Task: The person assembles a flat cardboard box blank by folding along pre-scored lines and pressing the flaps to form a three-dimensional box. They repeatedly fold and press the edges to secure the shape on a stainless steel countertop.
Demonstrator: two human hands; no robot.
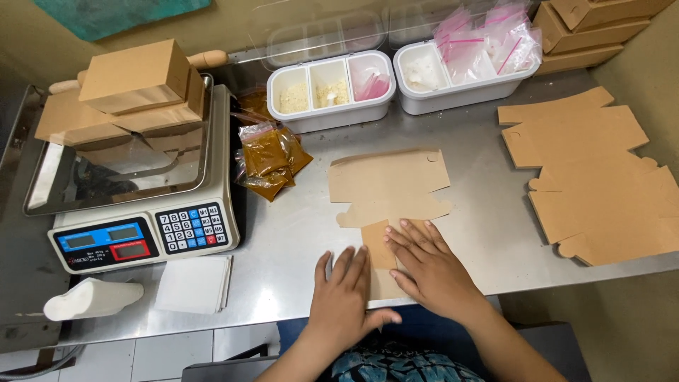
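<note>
Steel counter (488,233) held a scale (141,233) with brown boxes (134,92) at its left edge. Sauce packets (272,159) lay near the middle. At the front edge, the left hand (343,297) and right hand (431,269) pressed down a flat cardboard sheet (389,184), fingers spread apart. More flat sheets (601,177) lay by the right edge.

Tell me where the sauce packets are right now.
In the head view, the sauce packets lie left of centre on the steel table, between the scale and the flat cardboard box, just in front of the white divided container.
</note>
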